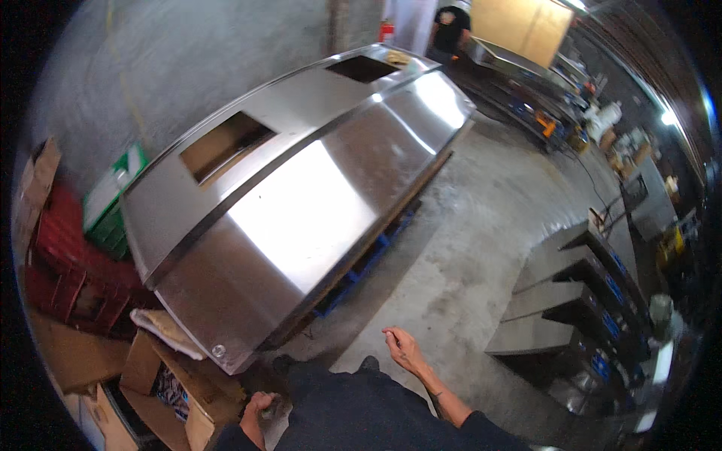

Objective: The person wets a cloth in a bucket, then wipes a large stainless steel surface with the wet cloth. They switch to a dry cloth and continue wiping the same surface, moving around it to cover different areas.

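My left hand (261, 402) hangs low beside an open cardboard box (197, 406), its fingers curled in. Whatever it may hold is hidden. Out over the concrete floor, my right hand (404, 349) is raised with the fingers bent together, and I cannot make out anything in it. Ahead of me lies a long stainless steel hood-like body (301, 218) with sloped, shiny panels and two rectangular cut-outs in its upper face. Neither hand touches it. A round clear disc (219, 350) sits at its near corner, and a pale folded cloth (167, 331) is tucked by its end.
Red crates (71, 259) and a green crate (113, 203) stand at the left wall. Bent steel pieces (560, 301) stand in a row on the right. At the back are another person (451, 30), a fire extinguisher (386, 31) and a cluttered workbench (519, 83).
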Demonstrator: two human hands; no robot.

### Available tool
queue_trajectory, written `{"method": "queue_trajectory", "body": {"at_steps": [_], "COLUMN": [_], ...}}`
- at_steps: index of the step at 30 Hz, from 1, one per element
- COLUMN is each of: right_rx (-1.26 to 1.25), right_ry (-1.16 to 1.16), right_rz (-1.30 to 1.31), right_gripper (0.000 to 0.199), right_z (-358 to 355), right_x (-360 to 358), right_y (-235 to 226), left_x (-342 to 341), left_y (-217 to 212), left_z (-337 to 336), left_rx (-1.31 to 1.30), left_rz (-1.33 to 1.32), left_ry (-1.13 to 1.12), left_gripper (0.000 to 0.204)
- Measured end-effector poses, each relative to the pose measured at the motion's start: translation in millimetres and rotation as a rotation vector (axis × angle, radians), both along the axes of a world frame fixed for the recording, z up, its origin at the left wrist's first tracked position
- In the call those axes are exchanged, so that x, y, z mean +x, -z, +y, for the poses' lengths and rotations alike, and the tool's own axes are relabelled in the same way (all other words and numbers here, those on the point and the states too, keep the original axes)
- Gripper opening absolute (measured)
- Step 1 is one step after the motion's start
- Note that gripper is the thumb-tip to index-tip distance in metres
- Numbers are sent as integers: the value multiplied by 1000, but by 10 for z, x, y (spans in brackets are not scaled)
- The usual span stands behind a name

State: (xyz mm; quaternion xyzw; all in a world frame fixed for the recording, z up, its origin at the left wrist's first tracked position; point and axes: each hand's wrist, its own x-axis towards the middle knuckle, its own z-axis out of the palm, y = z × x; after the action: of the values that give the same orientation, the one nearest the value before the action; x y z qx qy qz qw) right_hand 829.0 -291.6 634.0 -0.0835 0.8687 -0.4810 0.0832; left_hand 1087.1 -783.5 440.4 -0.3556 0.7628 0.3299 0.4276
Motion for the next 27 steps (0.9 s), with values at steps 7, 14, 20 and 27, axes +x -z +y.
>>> {"method": "queue_trajectory", "body": {"at_steps": [7,14,20,27], "right_rx": [-72,-104,39,-411], "right_ry": [547,558,559,1252], "right_rz": [-153,-223,-310,-786], "right_gripper": [34,34,34,22], "right_z": [1590,2569,3978,5829], "right_x": [39,-696,-1446,-1263], "right_y": [276,687,1572,2141], "left_x": [-1401,-3392,-5094,-7553], "left_y": [29,-25,204,-238], "left_z": [1353,2609,3561,5631], "left_rx": [41,-7,174,272], "left_rz": [-64,55,417,149], "left_ry": [399,561,566,876], "left_gripper": [65,64,58,59]}}
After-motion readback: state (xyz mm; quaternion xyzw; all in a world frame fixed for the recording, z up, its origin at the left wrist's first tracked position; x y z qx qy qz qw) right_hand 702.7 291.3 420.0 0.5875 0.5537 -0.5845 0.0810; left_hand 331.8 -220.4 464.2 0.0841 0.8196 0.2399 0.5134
